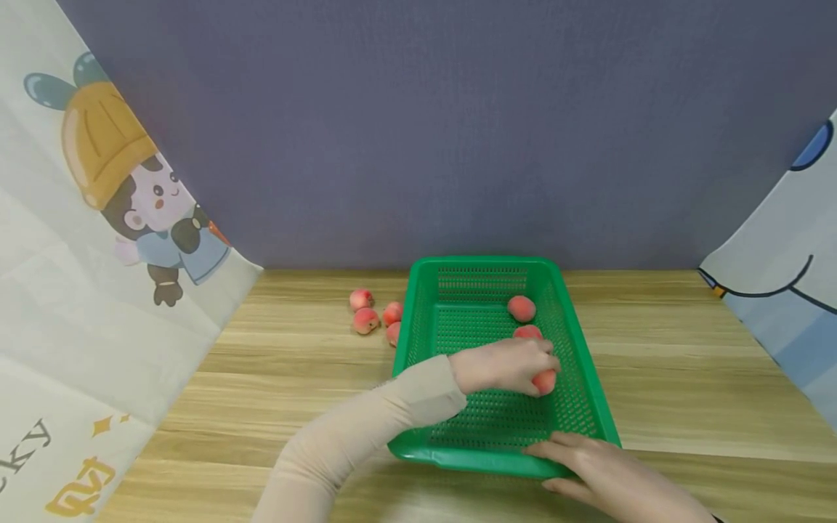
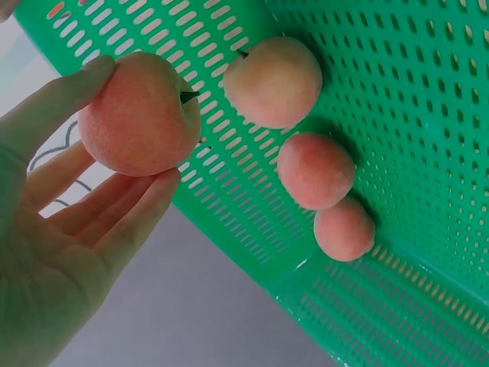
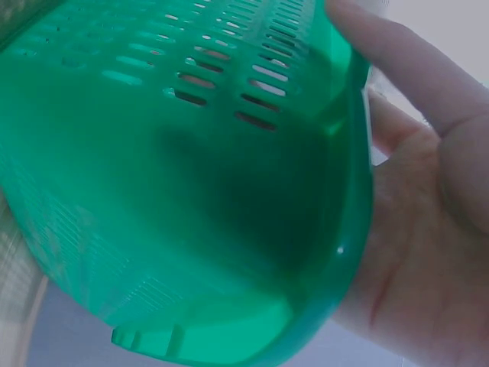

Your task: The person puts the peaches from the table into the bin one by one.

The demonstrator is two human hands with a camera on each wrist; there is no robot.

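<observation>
My left hand reaches over the green basket and holds a pinkish-red peach between thumb and fingers, its dark stem showing. Beneath it, in the left wrist view, three more peaches lie along one side of the basket: a larger one with a stem, a middle peach and a smaller-looking peach. At the basket's near right corner, my right hand grips the rim, thumb on one side and the other fingers partly hidden behind it.
Left of the basket, several loose peaches lie on the wood-grain table, some close against the basket's wall. A dark grey-blue panel rises behind the table. Printed cloths hang on the left and on the right.
</observation>
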